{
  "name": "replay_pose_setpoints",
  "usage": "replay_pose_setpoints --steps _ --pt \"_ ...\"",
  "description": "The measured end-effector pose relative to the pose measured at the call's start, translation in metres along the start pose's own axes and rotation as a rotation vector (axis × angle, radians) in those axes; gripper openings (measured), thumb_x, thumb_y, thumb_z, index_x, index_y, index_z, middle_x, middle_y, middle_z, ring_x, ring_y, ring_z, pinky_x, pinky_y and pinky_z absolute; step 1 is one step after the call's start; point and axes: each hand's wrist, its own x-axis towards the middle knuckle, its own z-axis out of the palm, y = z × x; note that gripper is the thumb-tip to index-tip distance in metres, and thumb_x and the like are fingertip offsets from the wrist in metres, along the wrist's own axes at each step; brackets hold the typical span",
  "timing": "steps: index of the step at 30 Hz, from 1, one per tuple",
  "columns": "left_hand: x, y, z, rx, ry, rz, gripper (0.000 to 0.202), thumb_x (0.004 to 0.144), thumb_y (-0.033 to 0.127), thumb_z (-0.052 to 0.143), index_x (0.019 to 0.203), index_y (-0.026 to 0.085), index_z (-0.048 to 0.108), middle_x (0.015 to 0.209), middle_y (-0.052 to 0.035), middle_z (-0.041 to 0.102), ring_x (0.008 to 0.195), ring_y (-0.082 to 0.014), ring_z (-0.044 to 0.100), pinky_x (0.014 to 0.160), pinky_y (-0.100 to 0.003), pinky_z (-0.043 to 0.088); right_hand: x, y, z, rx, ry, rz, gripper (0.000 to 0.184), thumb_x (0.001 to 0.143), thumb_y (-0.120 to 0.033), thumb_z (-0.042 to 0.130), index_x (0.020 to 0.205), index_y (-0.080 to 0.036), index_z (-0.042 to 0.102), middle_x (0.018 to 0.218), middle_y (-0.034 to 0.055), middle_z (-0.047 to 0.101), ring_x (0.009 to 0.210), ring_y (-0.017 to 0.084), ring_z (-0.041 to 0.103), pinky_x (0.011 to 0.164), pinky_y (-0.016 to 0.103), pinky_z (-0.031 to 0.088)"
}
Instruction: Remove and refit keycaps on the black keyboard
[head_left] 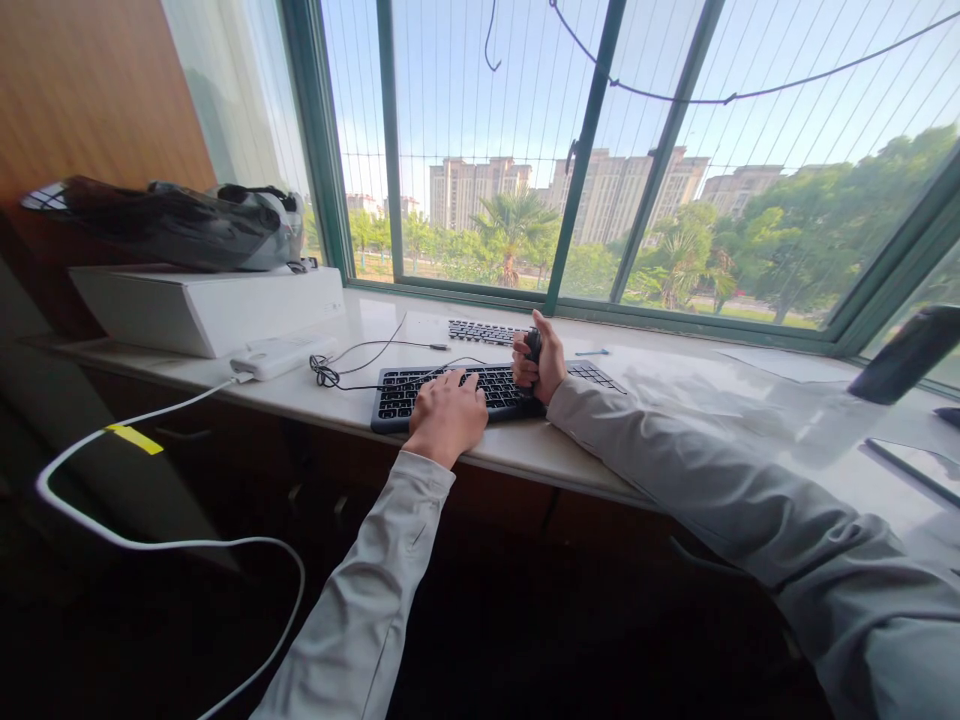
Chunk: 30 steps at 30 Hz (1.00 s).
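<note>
A black keyboard point(401, 397) lies along the front edge of the white counter, with part of its key area showing a lighter face at the right end. My left hand point(448, 410) rests palm down on its left-middle part, fingers stretched over the keys. Upright above the keyboard's right half, my right hand point(547, 358) is wrapped round a small dark object point(533, 346) with the thumb up; its kind is unclear because the fingers cover most of it. A thin black cable point(324, 372) lies coiled left of the keyboard. Behind it are rows of dark keycaps point(484, 331).
A white power bank-like block point(281, 357) with a white cable point(150, 545) sits at left, near a white box point(217, 305) bearing a dark bag point(187, 225). A small blue tool point(592, 352) lies behind the keyboard. A dark upright object point(904, 355) stands right, before the window.
</note>
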Motion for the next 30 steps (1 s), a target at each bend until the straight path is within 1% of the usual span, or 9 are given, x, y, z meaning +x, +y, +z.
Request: replay_pose_setpoints --steps 5,10,17,21,24,27,30 --pt "0.0 0.0 -0.001 0.006 -0.004 0.0 0.041 0.094 0.034 0.032 0.124 0.023 0.057 0.133 -0.0067 0.055 0.121 -0.0222 0.049 0.103 -0.039 0.037 -0.008 0.0 0.003 0.008 -0.018 -0.07 0.056 0.075 -0.071 0.048 0.055 -0.024 0.026 0.033 -0.0101 0.02 0.028 0.006 0.014 0.027 0.02 0.013" --pt "-0.001 0.0 -0.002 0.003 -0.008 0.006 0.043 0.095 0.035 0.03 0.127 0.023 0.055 0.136 -0.0076 0.053 0.123 -0.023 0.048 0.103 -0.04 0.037 -0.02 -0.004 0.0 0.009 -0.053 -0.136 0.054 0.075 -0.068 0.047 0.054 -0.024 0.026 0.033 -0.009 0.022 0.027 0.006 0.016 0.028 0.021 0.015" --pt "-0.001 0.0 -0.002 -0.008 0.001 0.004 0.044 0.094 0.034 0.029 0.127 0.02 0.056 0.137 -0.0091 0.052 0.123 -0.0245 0.048 0.103 -0.042 0.037 -0.023 0.005 -0.004 0.016 -0.018 -0.214 0.052 0.074 -0.067 0.048 0.053 -0.024 0.027 0.032 -0.0082 0.021 0.028 0.007 0.016 0.028 0.021 0.016" --pt "-0.001 0.0 -0.003 -0.018 -0.01 -0.001 0.044 0.095 0.035 0.029 0.127 0.021 0.055 0.137 -0.009 0.052 0.125 -0.024 0.047 0.104 -0.042 0.036 -0.023 0.011 0.001 0.033 0.045 -0.296 0.054 0.072 -0.068 0.052 0.053 -0.024 0.028 0.033 -0.0082 0.021 0.027 0.007 0.018 0.028 0.021 0.016" --pt "-0.001 0.0 -0.003 -0.021 -0.013 0.002 0.044 0.094 0.034 0.029 0.126 0.021 0.056 0.136 -0.0091 0.053 0.124 -0.0241 0.047 0.103 -0.041 0.036 -0.022 0.015 0.004 0.067 0.108 -0.354 0.053 0.073 -0.067 0.052 0.054 -0.023 0.029 0.033 -0.0081 0.023 0.027 0.007 0.019 0.028 0.021 0.017" --pt "-0.001 0.0 -0.002 -0.016 -0.004 0.004 0.043 0.094 0.034 0.029 0.125 0.02 0.057 0.134 -0.0098 0.054 0.122 -0.025 0.048 0.101 -0.042 0.037 -0.019 0.019 0.008 0.103 0.171 -0.371 0.053 0.075 -0.067 0.051 0.055 -0.023 0.029 0.034 -0.0087 0.022 0.028 0.006 0.018 0.028 0.021 0.015" --pt "-0.002 0.0 -0.001 -0.003 0.011 0.007 0.043 0.094 0.032 0.029 0.123 0.019 0.058 0.134 -0.0099 0.054 0.121 -0.025 0.049 0.101 -0.042 0.037 -0.015 0.023 0.012 0.083 0.253 -0.39 0.053 0.076 -0.067 0.05 0.056 -0.023 0.03 0.036 -0.0093 0.022 0.029 0.006 0.016 0.028 0.021 0.013"
